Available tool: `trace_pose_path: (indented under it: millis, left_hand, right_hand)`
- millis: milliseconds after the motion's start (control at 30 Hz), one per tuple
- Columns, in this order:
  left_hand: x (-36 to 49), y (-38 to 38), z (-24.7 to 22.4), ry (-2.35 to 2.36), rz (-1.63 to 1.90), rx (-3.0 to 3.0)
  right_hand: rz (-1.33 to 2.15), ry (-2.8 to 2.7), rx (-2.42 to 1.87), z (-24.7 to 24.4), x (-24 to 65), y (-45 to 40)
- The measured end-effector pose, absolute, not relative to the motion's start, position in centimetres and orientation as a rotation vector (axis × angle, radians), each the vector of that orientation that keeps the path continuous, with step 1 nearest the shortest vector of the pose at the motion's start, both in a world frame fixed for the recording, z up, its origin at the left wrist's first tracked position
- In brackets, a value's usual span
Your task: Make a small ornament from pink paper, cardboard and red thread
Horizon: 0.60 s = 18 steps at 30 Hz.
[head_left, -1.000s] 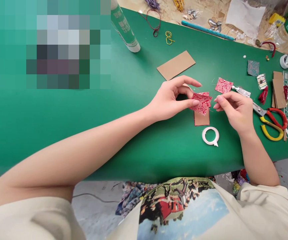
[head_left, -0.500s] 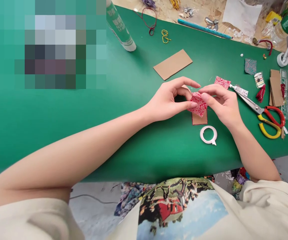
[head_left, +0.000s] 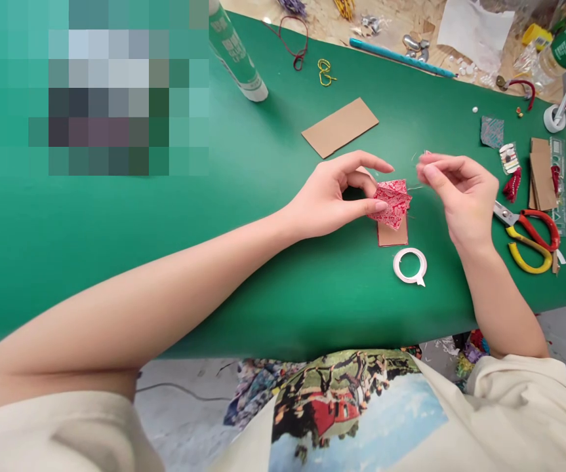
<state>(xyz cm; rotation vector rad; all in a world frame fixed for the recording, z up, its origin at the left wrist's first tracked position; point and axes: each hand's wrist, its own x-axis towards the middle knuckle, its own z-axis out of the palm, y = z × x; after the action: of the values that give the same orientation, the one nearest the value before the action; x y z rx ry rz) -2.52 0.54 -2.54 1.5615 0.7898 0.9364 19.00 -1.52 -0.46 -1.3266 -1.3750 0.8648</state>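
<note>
- Red patterned fabric (head_left: 397, 200), a thin scrap with angular corners and a swirling print, is in the left hand, overlapping a small brown card (head_left: 393, 236) with red edges.
- Left hand (head_left: 344, 193): thumb flat on the cloth, index finger arched away from it.
- Right hand (head_left: 467, 193): thumb and fingertips in a narrow pinch, apart from the cloth; I cannot tell whether they grip anything.
- Fine pale thread (head_left: 415, 188) lies between cloth and right hand.
- White tape ring (head_left: 397, 265), flat and round, sits near the card.
- Scissors (head_left: 530, 256) with smooth red and yellow loops lie beyond the right hand.
- Plain brown rectangle (head_left: 340, 128), stiff and matte, rests on the smooth green tabletop (head_left: 287, 295).
</note>
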Motion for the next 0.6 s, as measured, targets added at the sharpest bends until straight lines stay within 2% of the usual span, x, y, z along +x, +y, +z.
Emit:
trace_pose_path:
  millis: [200, 267, 433, 600]
  left_hand:
    - [-2.6, 0.6, -2.7, 0.814, 0.926, 1.559]
    - [-2.6, 0.6, -2.8, 0.829, 0.926, 1.565]
    - [-2.6, 0.7, -2.8, 0.837, 0.934, 1.553]
    - [-2.7, 0.7, -2.4, 0.859, 0.932, 1.524]
  right_hand:
    - [0.447, -1.326, -1.397, 0.2, 21.4, -1.4]
    - [0.421, -1.322, -1.393, 0.5, 21.5, -1.6]
    - [0.596, -1.347, -1.373, 0.6, 20.2, -2.4]
    - [0.983, -1.446, -1.423, 0.7, 18.5, -3.2]
